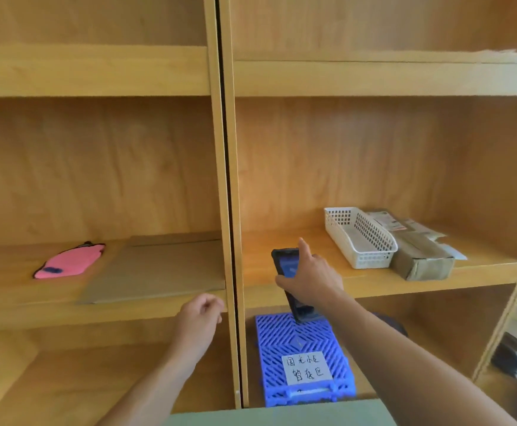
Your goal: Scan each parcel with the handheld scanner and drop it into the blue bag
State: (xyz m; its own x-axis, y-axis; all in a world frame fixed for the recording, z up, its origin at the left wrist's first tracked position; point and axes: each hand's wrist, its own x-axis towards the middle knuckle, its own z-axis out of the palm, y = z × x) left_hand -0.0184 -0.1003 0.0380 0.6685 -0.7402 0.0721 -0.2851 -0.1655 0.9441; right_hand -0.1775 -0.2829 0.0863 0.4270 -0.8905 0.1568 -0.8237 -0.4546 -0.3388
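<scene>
Head cam: right hand [309, 279] grips scanner [288, 265] (index extended), left hand [200, 321] loosely curled, empty.

The wooden shelf [358, 284] carries a white basket [360, 236], taped parcel [420, 247], flat cardboard [158, 269] and pink pouch [69, 261].

Single view, head-mounted, wide-angle. The camera faces forward and slightly downward into a wooden shelving unit [220, 186], close enough that the shelves fill almost the whole frame. The vertical divider between two bays stands just left of centre and bows with lens distortion. Both forearms enter from the bottom edge, the left hand [200, 318] low centre, the right hand [309, 279] a little higher and right of centre. A pale green desk [282, 416] edge crosses the bottom of the frame, nearest the camera. The far right edge shows a strip beyond the unit, blurred.
</scene>
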